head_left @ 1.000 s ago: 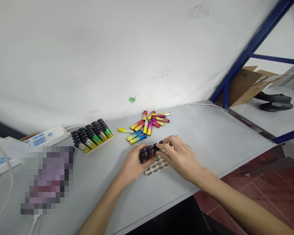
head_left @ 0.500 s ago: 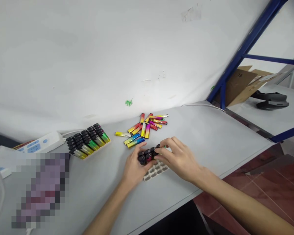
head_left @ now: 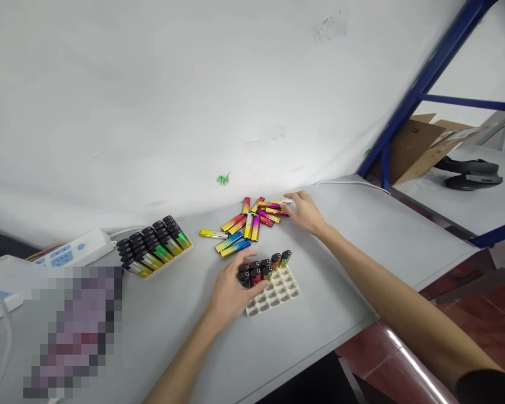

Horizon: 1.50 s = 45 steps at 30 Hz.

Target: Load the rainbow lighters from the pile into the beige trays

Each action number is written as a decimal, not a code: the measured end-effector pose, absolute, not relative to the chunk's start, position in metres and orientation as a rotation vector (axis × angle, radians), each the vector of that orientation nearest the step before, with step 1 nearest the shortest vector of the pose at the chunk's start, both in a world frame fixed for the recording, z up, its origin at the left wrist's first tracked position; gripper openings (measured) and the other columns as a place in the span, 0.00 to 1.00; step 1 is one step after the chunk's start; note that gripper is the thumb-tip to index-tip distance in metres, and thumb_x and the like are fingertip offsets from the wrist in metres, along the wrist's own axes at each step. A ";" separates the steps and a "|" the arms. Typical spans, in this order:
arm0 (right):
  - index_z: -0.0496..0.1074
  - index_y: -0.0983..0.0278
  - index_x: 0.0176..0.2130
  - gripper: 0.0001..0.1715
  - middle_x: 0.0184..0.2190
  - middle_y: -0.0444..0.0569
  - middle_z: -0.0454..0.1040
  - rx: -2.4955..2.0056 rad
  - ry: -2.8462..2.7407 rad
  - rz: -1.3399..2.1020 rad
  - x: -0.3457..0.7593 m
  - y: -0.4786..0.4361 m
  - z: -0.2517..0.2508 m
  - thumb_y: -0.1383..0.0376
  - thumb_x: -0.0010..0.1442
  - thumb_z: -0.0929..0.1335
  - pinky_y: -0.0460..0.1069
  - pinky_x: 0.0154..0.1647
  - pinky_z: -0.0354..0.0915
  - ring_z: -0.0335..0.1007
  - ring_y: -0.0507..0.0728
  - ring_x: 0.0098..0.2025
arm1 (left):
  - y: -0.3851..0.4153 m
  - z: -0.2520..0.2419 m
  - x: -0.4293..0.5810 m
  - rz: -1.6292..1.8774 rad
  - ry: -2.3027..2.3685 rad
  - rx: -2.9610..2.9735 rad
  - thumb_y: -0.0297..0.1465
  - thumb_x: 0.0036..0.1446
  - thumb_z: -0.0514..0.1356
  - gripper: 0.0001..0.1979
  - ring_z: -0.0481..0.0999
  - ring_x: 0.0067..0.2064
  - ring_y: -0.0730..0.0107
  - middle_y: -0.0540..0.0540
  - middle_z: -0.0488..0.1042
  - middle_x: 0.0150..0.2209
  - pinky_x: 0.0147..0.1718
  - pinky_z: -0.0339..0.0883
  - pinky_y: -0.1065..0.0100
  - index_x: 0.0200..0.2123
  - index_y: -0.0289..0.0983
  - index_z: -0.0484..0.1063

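A pale tray with oval holes (head_left: 279, 298) lies on the table, several black-topped lighters (head_left: 256, 270) standing upright along its far and left part. My left hand (head_left: 231, 286) curls around the lighters at the tray's left end, thumb on the near side and fingers behind. My right hand (head_left: 305, 212) is at the right end of a loose pile of shiny lighters (head_left: 256, 227), its thumb and index finger apart beside the lighter ends. The pile's lighters lie flat, coloured red, yellow, purple and blue. Whether the right fingertips touch one is hard to see.
A second tray (head_left: 172, 262) packed with upright lighters (head_left: 154, 247) stands to the left. Beside it are a white power strip (head_left: 69, 255) and a blurred purple item (head_left: 78, 325). A white wall rises behind; a blue metal frame (head_left: 398, 120) and cardboard box (head_left: 416, 143) stand right.
My right hand has left the tray and moved up to the right end of the loose pile. More tray holes and upright lighters now show. My left hand stays around the lighters.
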State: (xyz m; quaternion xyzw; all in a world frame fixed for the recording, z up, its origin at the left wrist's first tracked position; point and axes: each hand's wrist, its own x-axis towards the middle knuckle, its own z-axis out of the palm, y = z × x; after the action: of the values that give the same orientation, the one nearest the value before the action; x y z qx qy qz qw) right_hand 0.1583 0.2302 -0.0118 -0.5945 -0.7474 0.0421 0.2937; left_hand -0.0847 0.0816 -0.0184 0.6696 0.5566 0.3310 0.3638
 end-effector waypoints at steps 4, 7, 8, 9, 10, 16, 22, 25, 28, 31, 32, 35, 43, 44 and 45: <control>0.75 0.64 0.50 0.23 0.49 0.60 0.67 -1.597 -2.087 0.076 0.159 0.255 -0.032 0.53 0.63 0.65 0.61 0.57 0.60 0.62 0.67 0.53 | 0.083 -0.016 -0.088 0.816 1.412 1.736 0.33 0.46 0.69 0.26 0.78 0.43 0.64 0.50 0.78 0.42 0.47 0.70 0.62 0.50 0.45 0.69; 0.76 0.65 0.44 0.19 0.48 0.59 0.67 -1.550 -2.070 0.110 0.159 0.251 -0.037 0.54 0.62 0.66 0.61 0.57 0.59 0.60 0.66 0.53 | 0.082 -0.015 -0.088 0.793 1.405 1.721 0.34 0.47 0.69 0.26 0.78 0.42 0.64 0.50 0.79 0.42 0.47 0.70 0.62 0.51 0.45 0.69; 0.76 0.65 0.43 0.18 0.48 0.58 0.67 -1.515 -2.036 0.138 0.160 0.248 -0.037 0.55 0.61 0.67 0.61 0.58 0.59 0.59 0.66 0.53 | 0.082 -0.016 -0.088 0.792 1.405 1.720 0.34 0.47 0.69 0.26 0.78 0.43 0.64 0.50 0.79 0.43 0.47 0.70 0.62 0.51 0.45 0.69; 0.75 0.64 0.41 0.17 0.48 0.57 0.68 -1.473 -1.985 0.178 0.161 0.244 -0.036 0.54 0.59 0.68 0.61 0.58 0.58 0.59 0.65 0.54 | 0.082 -0.016 -0.088 0.793 1.403 1.724 0.34 0.47 0.69 0.25 0.78 0.43 0.64 0.50 0.79 0.43 0.47 0.70 0.62 0.50 0.45 0.69; 0.74 0.63 0.41 0.17 0.48 0.56 0.69 -1.426 -1.914 0.240 0.162 0.240 -0.034 0.54 0.58 0.69 0.61 0.58 0.58 0.60 0.65 0.54 | 0.083 -0.016 -0.089 0.796 1.401 1.730 0.34 0.47 0.69 0.25 0.78 0.44 0.64 0.50 0.79 0.44 0.47 0.70 0.62 0.50 0.45 0.69; 0.63 0.58 0.42 0.20 0.38 0.45 0.75 -1.023 -1.251 0.985 0.157 0.205 -0.014 0.47 0.59 0.67 0.55 0.45 0.69 0.72 0.54 0.38 | 0.083 -0.020 -0.091 0.778 1.408 1.738 0.35 0.48 0.68 0.25 0.78 0.45 0.64 0.51 0.78 0.45 0.47 0.71 0.62 0.51 0.47 0.69; 0.60 0.50 0.46 0.18 0.22 0.34 0.61 -0.893 -1.025 1.366 0.140 0.173 -0.005 0.45 0.62 0.64 0.41 0.16 0.47 0.50 0.48 0.17 | 0.084 -0.019 -0.090 0.747 1.444 1.761 0.36 0.49 0.67 0.24 0.78 0.42 0.66 0.52 0.78 0.43 0.46 0.71 0.63 0.51 0.47 0.68; 0.62 0.51 0.46 0.17 0.21 0.35 0.56 -0.816 -0.997 1.514 0.137 0.164 -0.002 0.47 0.62 0.65 0.41 0.15 0.44 0.46 0.47 0.18 | 0.084 -0.017 -0.090 0.732 1.452 1.746 0.36 0.49 0.67 0.24 0.79 0.41 0.67 0.51 0.79 0.44 0.45 0.72 0.64 0.51 0.46 0.68; 0.64 0.53 0.45 0.17 0.21 0.35 0.52 -0.752 -0.967 1.657 0.137 0.158 0.002 0.47 0.63 0.64 0.41 0.15 0.42 0.41 0.47 0.18 | 0.085 -0.017 -0.089 0.728 1.462 1.747 0.37 0.49 0.67 0.25 0.79 0.42 0.66 0.51 0.78 0.46 0.46 0.72 0.64 0.51 0.46 0.68; 0.65 0.55 0.45 0.16 0.20 0.35 0.49 -0.687 -0.931 1.763 0.138 0.156 0.005 0.49 0.64 0.64 0.42 0.15 0.39 0.36 0.47 0.18 | 0.085 -0.017 -0.089 0.734 1.469 1.757 0.38 0.50 0.67 0.25 0.79 0.43 0.66 0.51 0.79 0.45 0.47 0.72 0.63 0.51 0.46 0.68; 0.65 0.55 0.45 0.16 0.20 0.35 0.48 -0.676 -0.921 1.780 0.138 0.155 0.006 0.49 0.64 0.64 0.42 0.15 0.39 0.35 0.47 0.18 | 0.084 -0.017 -0.089 0.735 1.470 1.755 0.38 0.50 0.67 0.25 0.79 0.42 0.66 0.51 0.79 0.45 0.46 0.72 0.64 0.51 0.46 0.68; 0.66 0.56 0.45 0.16 0.20 0.35 0.47 -0.669 -0.915 1.791 0.138 0.155 0.006 0.49 0.65 0.63 0.42 0.15 0.39 0.34 0.47 0.18 | 0.083 -0.016 -0.089 0.737 1.477 1.749 0.39 0.50 0.66 0.24 0.79 0.42 0.66 0.51 0.79 0.45 0.46 0.73 0.64 0.52 0.46 0.68; 0.69 0.62 0.40 0.19 0.19 0.35 0.51 -0.675 -0.911 1.793 0.137 0.156 0.001 0.49 0.65 0.64 0.42 0.14 0.43 0.39 0.46 0.16 | 0.083 -0.015 -0.089 0.710 1.497 1.742 0.40 0.50 0.67 0.25 0.80 0.44 0.66 0.52 0.79 0.45 0.46 0.72 0.65 0.51 0.46 0.68; 0.69 0.61 0.40 0.20 0.19 0.36 0.54 -0.685 -0.921 1.777 0.136 0.156 0.000 0.48 0.64 0.64 0.42 0.14 0.45 0.42 0.46 0.16 | 0.083 -0.015 -0.089 0.713 1.497 1.745 0.40 0.50 0.67 0.24 0.79 0.44 0.66 0.52 0.79 0.46 0.47 0.72 0.65 0.51 0.46 0.68; 0.68 0.60 0.41 0.20 0.20 0.36 0.56 -0.693 -0.933 1.760 0.135 0.155 0.000 0.46 0.64 0.64 0.42 0.14 0.47 0.46 0.47 0.17 | 0.083 -0.015 -0.089 0.712 1.499 1.745 0.39 0.50 0.67 0.24 0.79 0.44 0.66 0.52 0.79 0.46 0.47 0.72 0.65 0.50 0.46 0.68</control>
State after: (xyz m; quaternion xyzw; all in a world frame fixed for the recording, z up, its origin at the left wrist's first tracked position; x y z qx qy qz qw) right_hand 0.1354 0.1555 0.0001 -0.2858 -0.3849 0.7258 0.4934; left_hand -0.0894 0.0827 -0.0146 0.6764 0.5810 0.2761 0.3587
